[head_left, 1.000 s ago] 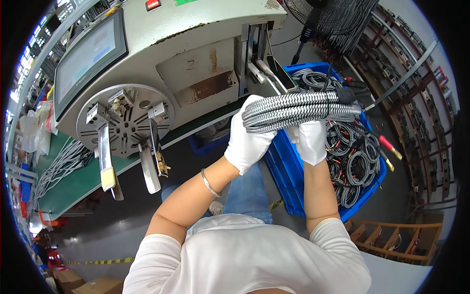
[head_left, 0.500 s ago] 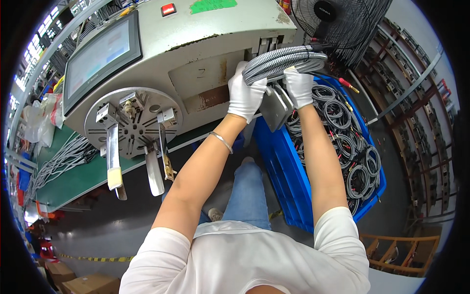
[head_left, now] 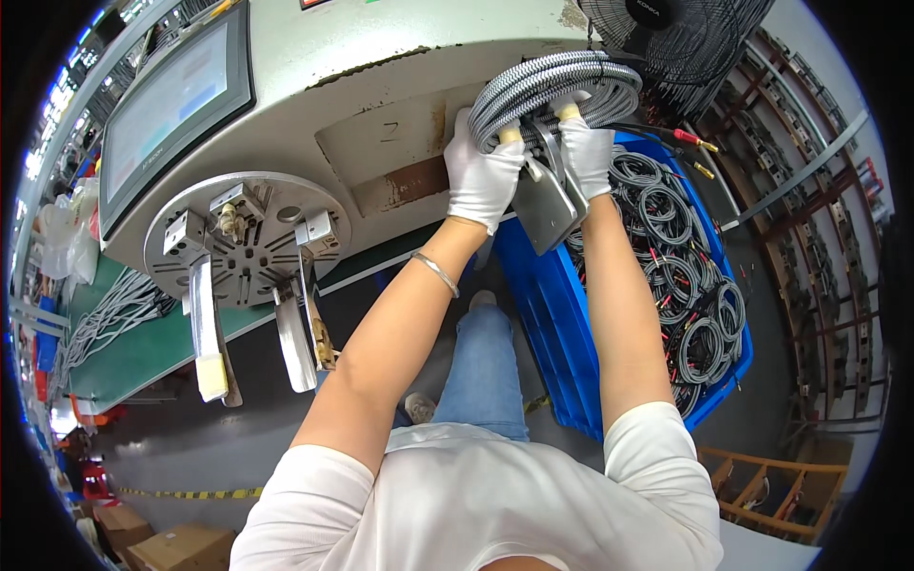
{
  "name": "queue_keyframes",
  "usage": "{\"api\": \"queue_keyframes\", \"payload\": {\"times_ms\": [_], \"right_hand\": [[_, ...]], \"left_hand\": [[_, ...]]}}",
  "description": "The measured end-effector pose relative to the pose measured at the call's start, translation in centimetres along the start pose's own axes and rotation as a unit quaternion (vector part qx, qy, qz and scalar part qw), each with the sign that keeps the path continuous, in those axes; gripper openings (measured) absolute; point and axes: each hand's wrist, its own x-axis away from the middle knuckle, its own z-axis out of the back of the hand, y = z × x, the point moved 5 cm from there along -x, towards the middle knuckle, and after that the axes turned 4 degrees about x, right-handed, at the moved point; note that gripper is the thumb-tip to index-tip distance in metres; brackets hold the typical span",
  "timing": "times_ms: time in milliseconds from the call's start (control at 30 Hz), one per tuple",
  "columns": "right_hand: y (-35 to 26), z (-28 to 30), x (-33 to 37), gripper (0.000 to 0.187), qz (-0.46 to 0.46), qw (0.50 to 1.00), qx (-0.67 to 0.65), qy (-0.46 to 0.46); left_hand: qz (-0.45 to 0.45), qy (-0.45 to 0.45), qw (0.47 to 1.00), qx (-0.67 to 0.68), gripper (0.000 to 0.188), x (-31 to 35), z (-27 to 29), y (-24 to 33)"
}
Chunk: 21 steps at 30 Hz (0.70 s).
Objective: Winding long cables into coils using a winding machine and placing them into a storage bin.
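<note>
A thick coil of grey braided cable [head_left: 533,74] is held up in front of the machine. My left hand [head_left: 483,174], in a white glove, is closed on the coil's left side, thumb at its near edge. On the right side, my gloved right hand [head_left: 586,152] grips the coil too, its thumb inside the loop. Yellowish tips show on both thumbs. Between my hands, grey metal plates [head_left: 545,211] hang below the coil, partly covered by it. A cable end with a red and gold plug [head_left: 695,140] sticks out to the right. Some of my fingers are hidden behind the coil.
A round slotted disc [head_left: 257,271] with metal arms is on the machine's front left, near a screen [head_left: 167,105]. Under my right forearm stands a blue crate [head_left: 533,314] full of coiled cables. A black fan [head_left: 700,38] is at the far right, and loose cables [head_left: 119,324] lie on the green table.
My view has shifted slightly toward the machine. The coil has tilted, so its loop opening shows more, and both thumbs now press against its near side.
</note>
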Motion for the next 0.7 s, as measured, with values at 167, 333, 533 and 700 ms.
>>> {"api": "queue_keyframes", "payload": {"times_ms": [167, 333, 533, 700], "right_hand": [[-0.3, -0.1, 0.1, 0.013, 0.0, 1.0, -0.018, 0.011], [-5.6, 1.4, 0.3, 0.015, -0.103, 0.992, 0.011, -0.077], [-15.8, 9.1, 6.9, 0.011, -0.136, 0.793, -0.529, -0.269], [-14.4, 11.5, 16.8, 0.026, -0.297, 0.641, -0.669, -0.233]], "left_hand": [[-0.041, 0.012, 0.999, 0.016, 0.011, 0.0, -0.3, 1.1], [0.202, -0.006, 0.979, 0.009, 0.012, 0.8, -0.4, 5.3], [0.411, -0.345, 0.841, -0.062, 0.022, 7.6, 1.8, 13.8], [0.276, -0.516, 0.801, -0.131, 0.037, 14.4, 3.3, 13.3]]}}
